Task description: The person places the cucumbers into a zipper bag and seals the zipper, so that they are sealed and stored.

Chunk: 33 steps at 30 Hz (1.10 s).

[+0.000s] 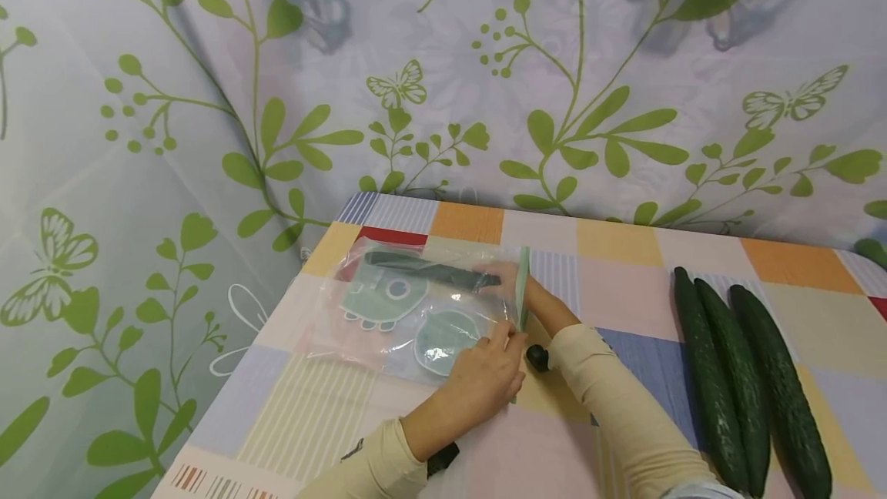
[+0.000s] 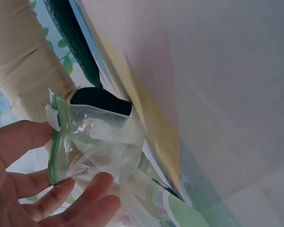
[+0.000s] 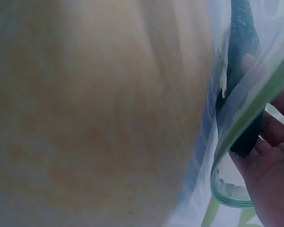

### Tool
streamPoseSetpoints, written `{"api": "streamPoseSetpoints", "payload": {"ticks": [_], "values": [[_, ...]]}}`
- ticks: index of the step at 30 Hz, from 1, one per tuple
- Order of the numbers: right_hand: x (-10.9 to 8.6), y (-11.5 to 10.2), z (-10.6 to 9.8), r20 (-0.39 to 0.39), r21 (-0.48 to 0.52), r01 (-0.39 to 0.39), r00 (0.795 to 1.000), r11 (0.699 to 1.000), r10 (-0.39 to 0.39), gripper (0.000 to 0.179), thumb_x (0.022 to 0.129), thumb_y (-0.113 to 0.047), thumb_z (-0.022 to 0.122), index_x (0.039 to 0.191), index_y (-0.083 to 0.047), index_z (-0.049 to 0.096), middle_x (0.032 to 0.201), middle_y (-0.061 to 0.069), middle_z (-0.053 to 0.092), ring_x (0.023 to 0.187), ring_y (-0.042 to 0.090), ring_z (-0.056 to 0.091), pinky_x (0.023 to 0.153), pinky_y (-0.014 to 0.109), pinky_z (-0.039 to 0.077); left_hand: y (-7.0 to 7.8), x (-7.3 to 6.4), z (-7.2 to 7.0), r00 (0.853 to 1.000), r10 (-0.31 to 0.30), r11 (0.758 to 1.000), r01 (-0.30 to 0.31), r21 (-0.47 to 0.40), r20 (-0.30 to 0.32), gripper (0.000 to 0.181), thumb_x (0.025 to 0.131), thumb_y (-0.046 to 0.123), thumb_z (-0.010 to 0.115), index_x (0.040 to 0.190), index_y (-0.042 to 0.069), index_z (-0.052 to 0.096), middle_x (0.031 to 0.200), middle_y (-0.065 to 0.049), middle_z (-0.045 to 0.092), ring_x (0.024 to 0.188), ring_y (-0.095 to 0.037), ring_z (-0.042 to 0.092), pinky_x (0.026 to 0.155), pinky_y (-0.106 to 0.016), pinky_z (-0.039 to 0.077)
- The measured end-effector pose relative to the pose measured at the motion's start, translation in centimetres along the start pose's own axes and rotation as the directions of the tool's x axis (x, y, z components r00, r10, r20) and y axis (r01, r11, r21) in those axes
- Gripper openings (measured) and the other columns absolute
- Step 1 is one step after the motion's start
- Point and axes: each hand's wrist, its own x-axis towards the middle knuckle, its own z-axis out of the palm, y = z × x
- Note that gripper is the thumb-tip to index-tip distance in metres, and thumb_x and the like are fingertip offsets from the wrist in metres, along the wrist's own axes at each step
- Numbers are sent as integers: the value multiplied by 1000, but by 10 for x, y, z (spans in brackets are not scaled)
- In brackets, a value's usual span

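Note:
A clear zip bag with a green zip strip and a printed green cartoon face lies on the table. Inside it is a dark green cucumber, stretched along the far side. My right hand reaches through the bag's mouth and grips the near end of that cucumber; in the right wrist view the fingers curl about it. By the near corner of the mouth, my left hand pinches the bag's edge. The left wrist view has the green zip strip between its thumb and fingers.
Three more cucumbers lie side by side at the right of the table. A patchwork cloth covers the tabletop. Behind it hangs a curtain with a green leaf print. Another dark green object shows at the far right edge.

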Motion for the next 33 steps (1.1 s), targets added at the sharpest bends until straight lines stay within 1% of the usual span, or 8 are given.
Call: {"api": "streamPoseSetpoints", "payload": {"ticks": [5,12,15,19,22,25,27,33], "values": [[0,0,0,12,-50,0,1000,999,1,48,87,-18,60,129,0,48,129,22,50,122,39,43,101,48,34,1,1,-1,998,-2,998,6,-59,67,49,76,35,70,116,11,57,107,-1,49,63,-11,58,43,-20,43],[-9,4,0,-24,-68,23,999,997,-25,46,86,-12,59,129,3,47,128,25,49,120,41,44,100,49,35,2,2,-1,995,-2,996,10,-86,101,52,77,37,69,119,10,55,110,-2,49,63,-10,57,44,-18,43],[-16,8,1,-71,-92,77,994,993,-84,44,85,-7,58,127,5,48,126,29,49,118,44,44,97,52,36,2,2,-1,995,-2,996,11,-86,102,53,77,38,69,119,10,54,109,-2,48,62,-10,56,44,-18,42],[-28,16,3,-138,-145,162,974,976,-182,43,83,-2,59,124,7,50,119,31,51,111,46,48,91,54,40,1,1,-1,995,-2,994,12,-108,96,53,77,37,70,119,9,55,108,-3,47,60,-10,55,43,-17,41],[-38,21,3,-163,-105,199,963,974,-214,43,81,3,59,124,7,51,119,29,53,110,43,50,90,52,43,2,1,-1,997,4,992,6,-123,83,53,76,36,71,118,8,55,107,-3,46,59,-10,55,43,-16,40],[-49,23,1,-167,-72,209,961,975,-219,44,80,6,61,123,8,51,119,26,55,111,41,51,90,49,44,4,1,-1,997,9,992,0,-127,71,53,76,36,71,117,7,56,106,-3,46,58,-10,55,42,-15,40],[-56,25,0,-164,-65,196,965,978,-204,45,79,3,64,122,8,51,121,26,54,112,42,51,92,49,43,4,1,0,997,13,992,-4,-127,70,54,76,37,71,117,7,56,106,-3,45,59,-9,55,42,-15,40],[-83,24,-4,-135,-96,87,986,992,-100,42,81,-8,65,119,5,55,120,25,53,109,41,49,92,49,42,8,1,0,994,5,990,10,-140,108,54,76,37,71,119,7,55,107,-3,45,59,-10,55,41,-16,39]]}}
